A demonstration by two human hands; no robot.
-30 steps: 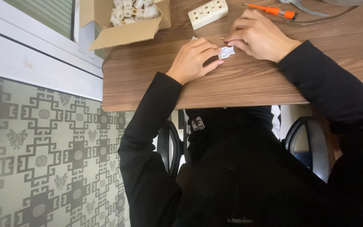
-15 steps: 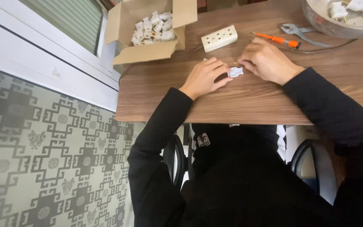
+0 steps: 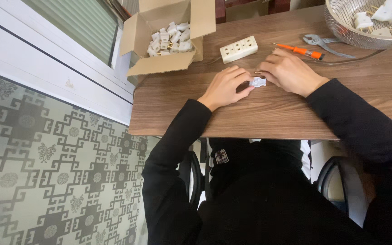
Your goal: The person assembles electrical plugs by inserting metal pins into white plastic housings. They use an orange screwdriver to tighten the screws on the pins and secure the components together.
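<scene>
A small white plug part (image 3: pixel 257 82) sits on the brown wooden table (image 3: pixel 268 113), near the middle, and both hands hold it from two sides. The left hand (image 3: pixel 225 86) has its fingers curled, and its fingertips pinch the left end of the little part. The right hand (image 3: pixel 291 71) has its fingers bent down tight on the right end, so the part is between the two hands. Both arms wear black sleeves. Just behind the hands lies a white power strip (image 3: pixel 238 49) with a row of holes. To the right of it lies a screwdriver (image 3: pixel 301 51) with an orange handle, and next to that a pair of grey pliers (image 3: pixel 325 43). In the far right corner stands a metal strainer bowl (image 3: pixel 341 25) with a few white plug parts inside. In the far left corner stands an open cardboard box (image 3: pixel 171 63), and it is full of many more small white plugs (image 3: pixel 169 38). A window (image 3: pixel 69 20) is to the left of the table. The wall below it has a grey pattern.
</scene>
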